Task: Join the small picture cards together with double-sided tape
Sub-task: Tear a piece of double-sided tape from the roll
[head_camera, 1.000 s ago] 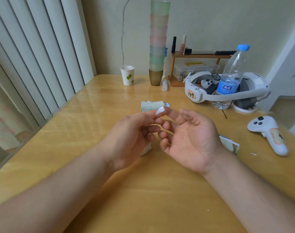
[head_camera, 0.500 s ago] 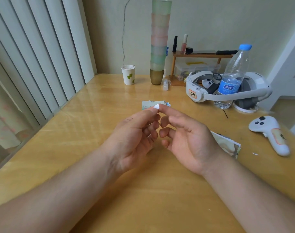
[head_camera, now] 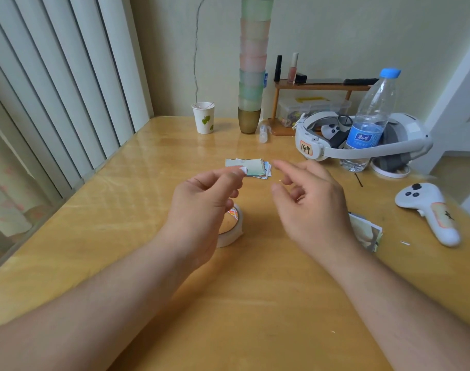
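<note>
Picture cards lie in two piles on the wooden table (head_camera: 121,263): one stack (head_camera: 251,168) ahead of the hands, another (head_camera: 366,231) partly hidden behind the right wrist. Under the left hand (head_camera: 199,207) sits the tape roll (head_camera: 232,228), close for tearing. That hand's thumb and forefinger pinch a small white tape piece (head_camera: 243,170), probably bound for the far stack. The right hand (head_camera: 311,202) hovers, fingers loosely spread, holding nothing. A headset (head_camera: 362,140), water bottle (head_camera: 370,124) and controller (head_camera: 429,210) crowd the right side.

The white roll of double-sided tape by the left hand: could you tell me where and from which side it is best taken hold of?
Probably by the outer rim of the white roll of double-sided tape, pinched from above and the right. It lies flat on the wooden table, and the left hand covers its left part.
</note>
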Motion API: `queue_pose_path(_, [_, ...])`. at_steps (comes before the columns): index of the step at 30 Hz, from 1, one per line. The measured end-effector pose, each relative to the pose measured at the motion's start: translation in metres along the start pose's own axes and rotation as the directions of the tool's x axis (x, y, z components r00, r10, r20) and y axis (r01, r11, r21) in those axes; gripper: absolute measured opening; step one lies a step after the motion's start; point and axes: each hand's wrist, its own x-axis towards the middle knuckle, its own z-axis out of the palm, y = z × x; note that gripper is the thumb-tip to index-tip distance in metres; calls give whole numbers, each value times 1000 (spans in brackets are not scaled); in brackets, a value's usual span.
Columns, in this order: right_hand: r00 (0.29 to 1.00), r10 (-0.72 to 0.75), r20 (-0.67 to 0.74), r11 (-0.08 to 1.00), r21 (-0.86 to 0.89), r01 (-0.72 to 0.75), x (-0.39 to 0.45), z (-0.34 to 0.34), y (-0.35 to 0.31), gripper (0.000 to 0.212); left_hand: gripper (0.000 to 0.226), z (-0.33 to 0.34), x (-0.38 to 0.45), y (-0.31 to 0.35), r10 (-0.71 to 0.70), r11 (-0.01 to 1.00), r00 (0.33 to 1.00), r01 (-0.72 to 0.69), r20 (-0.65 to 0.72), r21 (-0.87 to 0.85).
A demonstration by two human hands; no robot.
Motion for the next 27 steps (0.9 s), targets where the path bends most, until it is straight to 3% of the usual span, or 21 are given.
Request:
queue_pose_path(4, [965,163,206,901,367,-231,0,-6,-14,15,16,4,-7,-5,33,993,994,-44,105,108])
queue_pose_path(8, [910,245,334,728,557,-400,0,-5,-21,14,33,9,-12,-4,30,998,980,-42,195,55])
queue_pose_path(11, [897,259,358,662,610,-435,1,-5,-17,15,48,8,-13,-2,-36,999,970,44,240,-30])
queue_pose_path(16, [910,233,342,693,598,-402,1,-6,-16,18,66,4,-10,4,-183,967,912,235,367,-102])
queue_pose_path(22, [933,208,294,731,587,-347,1,-9,-18,0,70,2,-9,1,-172,972,896,221,409,-75])
queue_pose_path(25, [942,164,292,720,618,-316,3,-11,-18,7,72,1,-10,0,-141,986,885,166,443,-17])
queue_pose_path(27, [936,163,312,709,623,-331,4,-13,-17,26,73,0,-11,0,-127,989,879,150,459,-13])
